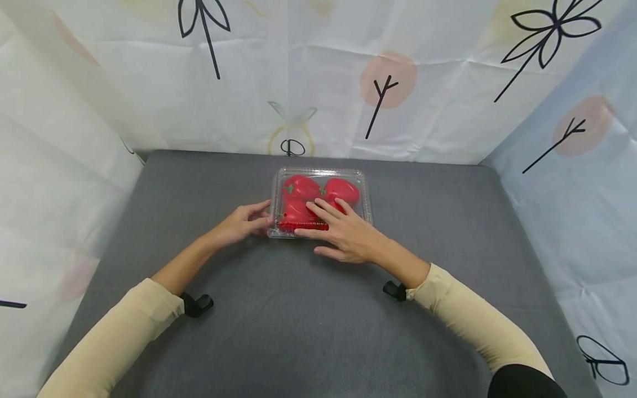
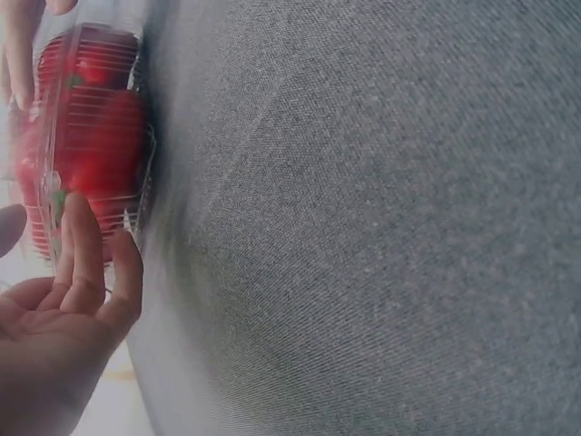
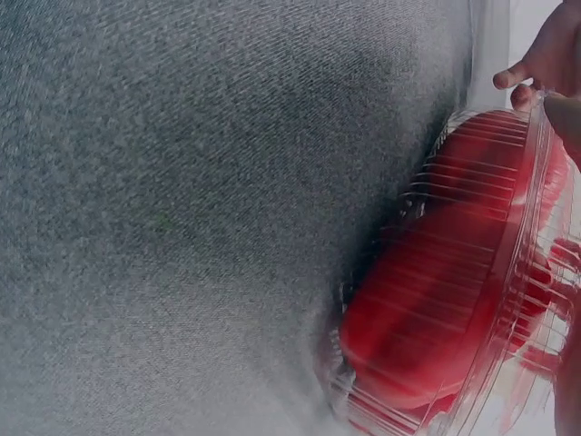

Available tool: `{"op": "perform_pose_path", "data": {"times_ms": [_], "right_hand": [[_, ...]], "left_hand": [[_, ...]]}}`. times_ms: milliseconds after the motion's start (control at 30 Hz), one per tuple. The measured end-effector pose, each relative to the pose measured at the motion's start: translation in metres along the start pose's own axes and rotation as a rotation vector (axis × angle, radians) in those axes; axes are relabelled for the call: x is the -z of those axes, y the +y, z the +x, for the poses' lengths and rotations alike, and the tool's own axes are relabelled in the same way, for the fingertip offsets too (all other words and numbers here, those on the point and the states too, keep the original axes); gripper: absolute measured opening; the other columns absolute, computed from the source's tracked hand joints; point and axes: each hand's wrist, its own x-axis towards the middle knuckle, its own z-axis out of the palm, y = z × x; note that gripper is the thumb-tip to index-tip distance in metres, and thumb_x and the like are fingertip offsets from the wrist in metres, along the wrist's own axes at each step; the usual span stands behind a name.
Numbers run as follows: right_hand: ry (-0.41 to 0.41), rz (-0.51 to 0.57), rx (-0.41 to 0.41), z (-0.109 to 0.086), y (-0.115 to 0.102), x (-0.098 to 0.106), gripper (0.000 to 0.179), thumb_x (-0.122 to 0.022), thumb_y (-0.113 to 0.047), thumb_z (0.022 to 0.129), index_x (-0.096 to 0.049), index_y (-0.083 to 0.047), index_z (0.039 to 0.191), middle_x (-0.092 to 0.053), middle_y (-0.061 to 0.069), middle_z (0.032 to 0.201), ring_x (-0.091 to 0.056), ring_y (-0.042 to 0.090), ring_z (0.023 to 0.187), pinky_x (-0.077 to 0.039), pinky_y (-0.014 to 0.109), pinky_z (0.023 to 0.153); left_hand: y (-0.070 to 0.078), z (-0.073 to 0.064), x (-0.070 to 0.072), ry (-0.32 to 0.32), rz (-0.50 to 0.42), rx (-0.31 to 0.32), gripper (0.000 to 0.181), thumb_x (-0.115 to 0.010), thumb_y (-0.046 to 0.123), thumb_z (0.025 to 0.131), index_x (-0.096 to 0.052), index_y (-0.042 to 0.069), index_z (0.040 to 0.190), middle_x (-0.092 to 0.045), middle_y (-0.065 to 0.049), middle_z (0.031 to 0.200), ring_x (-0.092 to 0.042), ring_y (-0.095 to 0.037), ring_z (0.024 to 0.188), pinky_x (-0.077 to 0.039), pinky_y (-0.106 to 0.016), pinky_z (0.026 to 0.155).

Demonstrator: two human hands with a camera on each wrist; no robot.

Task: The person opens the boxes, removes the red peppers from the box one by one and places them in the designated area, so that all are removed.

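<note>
To the right of the left hand [image 1: 242, 224], its loosely extended fingers apparently bracing one side, sits a clear, ribbed plastic box [image 1: 367, 202] of rounded red peppers [image 1: 302, 188]; the right hand [image 1: 352, 236], fingers spread wide, lies over it, perhaps steadying the top.

Readable text: none | box [image 1: 320, 171] under right hand [image 1: 348, 235]: no legible label | cloth [image 1: 318, 61] beyond hand: no legible lettering

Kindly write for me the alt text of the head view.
A clear plastic box of red peppers sits on a grey table. A person's left grip touches the box's left side; the right grip lies spread over its front.
</note>
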Motion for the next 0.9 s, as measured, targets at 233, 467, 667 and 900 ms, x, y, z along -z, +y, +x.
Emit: {"op": "perform_pose_path", "data": {"times_ms": [233,467,667,900], "right_hand": [[-0.005,0.002,-0.001,0.004,-0.002,0.0,0.058,-0.055,-0.048,0.097,-0.043,-0.032,0.151,-0.027,0.017,0.159,-0.021,0.036,0.148,-0.019,0.062,0.114],[0.016,0.031,0.013,0.013,-0.006,0.0,0.058,-0.067,-0.044,0.092,-0.053,-0.027,0.146,-0.031,0.016,0.158,-0.023,0.033,0.147,-0.023,0.062,0.113],[0.089,0.016,0.021,0.023,-0.009,-0.003,0.049,-0.072,-0.038,0.09,-0.064,-0.021,0.135,-0.04,0.016,0.152,-0.028,0.033,0.145,-0.03,0.057,0.111],[0.196,0.028,0.038,0.039,-0.018,-0.007,0.034,-0.081,-0.024,0.083,-0.073,-0.012,0.113,-0.053,0.015,0.139,-0.038,0.032,0.138,-0.037,0.05,0.109]], "left_hand": [[0.003,0.0,-0.003,-0.078,-0.173,0.061,0.082,-0.064,0.005,0.095,-0.012,-0.001,0.157,-0.057,-0.024,0.115,-0.068,-0.031,0.099,-0.054,-0.041,0.093],[0.005,-0.001,-0.002,-0.094,-0.122,0.112,0.091,-0.07,0.01,0.091,-0.01,0.005,0.159,-0.052,-0.019,0.122,-0.067,-0.019,0.097,-0.051,-0.024,0.087],[0.005,0.0,-0.001,-0.094,-0.117,0.108,0.087,-0.068,0.008,0.092,-0.012,0.004,0.159,-0.051,-0.018,0.121,-0.065,-0.021,0.096,-0.049,-0.024,0.089],[0.002,0.001,-0.004,-0.083,-0.181,0.101,0.086,-0.069,0.004,0.092,-0.013,0.003,0.159,-0.053,-0.019,0.117,-0.067,-0.017,0.096,-0.051,-0.023,0.087]]}}
